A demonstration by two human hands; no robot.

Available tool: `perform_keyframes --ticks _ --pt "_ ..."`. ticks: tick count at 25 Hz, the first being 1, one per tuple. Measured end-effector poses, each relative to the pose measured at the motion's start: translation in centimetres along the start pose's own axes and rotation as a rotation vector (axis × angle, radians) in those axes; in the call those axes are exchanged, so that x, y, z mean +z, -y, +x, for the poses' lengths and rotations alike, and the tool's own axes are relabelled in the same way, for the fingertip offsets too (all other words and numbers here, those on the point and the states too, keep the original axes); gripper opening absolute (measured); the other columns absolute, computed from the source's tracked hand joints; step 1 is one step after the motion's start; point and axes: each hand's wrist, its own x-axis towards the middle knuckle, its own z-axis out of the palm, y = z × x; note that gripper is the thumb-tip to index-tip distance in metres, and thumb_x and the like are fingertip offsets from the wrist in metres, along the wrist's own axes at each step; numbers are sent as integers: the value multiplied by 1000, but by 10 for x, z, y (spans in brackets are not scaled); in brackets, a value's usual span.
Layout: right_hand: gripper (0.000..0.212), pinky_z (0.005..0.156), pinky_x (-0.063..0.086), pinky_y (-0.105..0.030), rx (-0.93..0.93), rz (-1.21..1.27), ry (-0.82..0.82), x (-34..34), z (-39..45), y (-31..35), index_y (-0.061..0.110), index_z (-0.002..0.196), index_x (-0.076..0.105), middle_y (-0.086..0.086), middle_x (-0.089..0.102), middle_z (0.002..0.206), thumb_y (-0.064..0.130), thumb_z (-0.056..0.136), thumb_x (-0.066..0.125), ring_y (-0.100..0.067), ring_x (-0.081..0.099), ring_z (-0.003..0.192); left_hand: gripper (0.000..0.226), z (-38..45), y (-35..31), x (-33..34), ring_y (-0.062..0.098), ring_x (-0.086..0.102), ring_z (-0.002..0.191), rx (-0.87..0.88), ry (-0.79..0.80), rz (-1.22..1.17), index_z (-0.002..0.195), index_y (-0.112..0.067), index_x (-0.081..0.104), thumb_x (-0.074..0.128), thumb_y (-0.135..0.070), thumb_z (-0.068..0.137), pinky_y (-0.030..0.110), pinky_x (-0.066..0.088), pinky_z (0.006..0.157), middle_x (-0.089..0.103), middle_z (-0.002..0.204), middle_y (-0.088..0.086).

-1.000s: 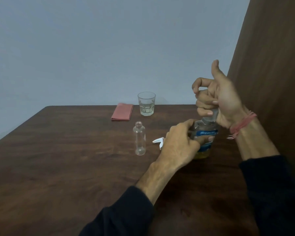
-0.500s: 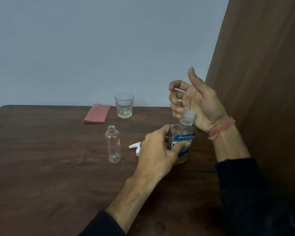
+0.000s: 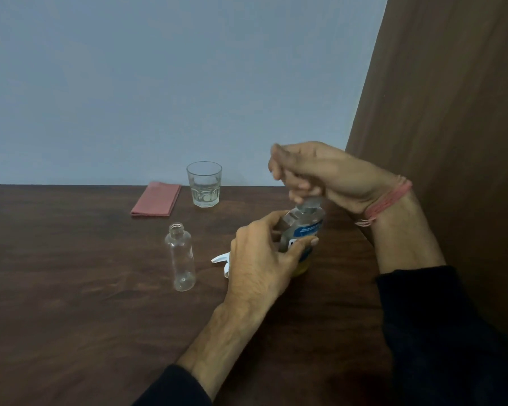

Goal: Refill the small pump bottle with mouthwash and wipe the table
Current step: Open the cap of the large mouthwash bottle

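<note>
A: Nearest, the left hand point(image 3: 264, 259) wraps the body of the mouthwash bottle point(image 3: 304, 230), which stands on the table point(image 3: 71, 317). The right hand point(image 3: 314, 174) curls over its cap point(image 3: 308, 204), gripping it from above.

B: How would it handle?

A: Probably stiff plastic with liquid low inside, so fairly light; smooth sides may slip, so the label band is the sensible hold while the cap turns.

B: And the small pump bottle point(image 3: 181, 257)?

A: Upright just left of the hands, clear, open-necked, apparently empty; likely light and easy to tip, best steadied round its middle. Its white pump head point(image 3: 221, 259) lies partly hidden behind the left hand.

B: Further back?

A: Dark wood-grain tabletop, a folded pink cloth point(image 3: 156, 199), a glass tumbler point(image 3: 204, 184), then a plain pale wall and a brown panel at right.
</note>
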Motion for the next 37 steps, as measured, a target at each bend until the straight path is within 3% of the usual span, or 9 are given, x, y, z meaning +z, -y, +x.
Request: perform_keyframes --ticks 4,9,13,16,20,23,26,30,37 --pt "50 37 26 -20 27 292 122 -2 3 -5 23 81 49 12 25 52 69 96 62 -3 16 34 55 0 2 -4 -4 79 108 -16 90 -106 136 -41 82 98 -58 86 36 71 97 86 112 -24" --pt "47 50 44 -29 -22 433 64 -5 2 -9 15 100 60 -2 54 69 62 100 58 -12 46 48 52 -5 -1 -2 -12 77 106 -39 61 -140 134 -42 84 99 -55 86 30 70 95 86 111 -29" --pt "65 84 59 -35 148 -285 -202 -14 -20 30 20 112 74 5 81 103 79 86 61 -19 76 101 54 -5 -4 -2 -11 78 106 -56 46 -118 135 -44 83 98 -58 85 28 70 96 86 111 -27" --pt "81 64 59 -26 456 -837 -184 -19 -45 63 33 98 80 20 81 87 99 54 64 -7 79 80 55 -6 -6 -3 -5 80 107 -61 58 -110 138 -42 82 97 -56 87 32 71 97 86 115 -24" --pt "56 49 56 -24 552 -828 -139 -4 -50 74 26 95 83 8 78 66 70 62 88 -11 72 52 53 -7 -9 -5 -2 80 108 -73 61 -103 135 -40 83 98 -54 87 35 71 96 86 113 -22" --pt "33 64 64 -31 528 -843 -158 -4 -43 67 27 106 80 -1 81 71 43 79 92 -15 77 60 57 -4 -10 -7 2 80 115 -100 97 -110 140 -38 81 99 -51 87 39 71 101 86 122 -18" --pt "45 79 68 -41 542 -820 -118 -4 -42 64 31 111 77 -4 84 86 46 73 95 -25 83 79 58 -4 -12 -8 2 79 115 -113 117 -111 142 -36 80 98 -49 88 39 71 102 84 122 -20" --pt "58 69 63 -34 556 -932 -129 3 -32 62 34 99 73 6 81 71 71 59 91 -9 78 58 59 -4 -14 -9 -5 74 110 -117 121 -81 143 -36 78 97 -51 89 37 69 102 80 117 -24" --pt "32 66 42 -25 361 -1080 -105 -1 -32 63 43 88 78 27 78 95 27 74 101 5 64 77 58 -1 -14 -12 5 77 124 -164 193 -166 146 -37 77 96 -42 92 42 68 109 84 131 -16"
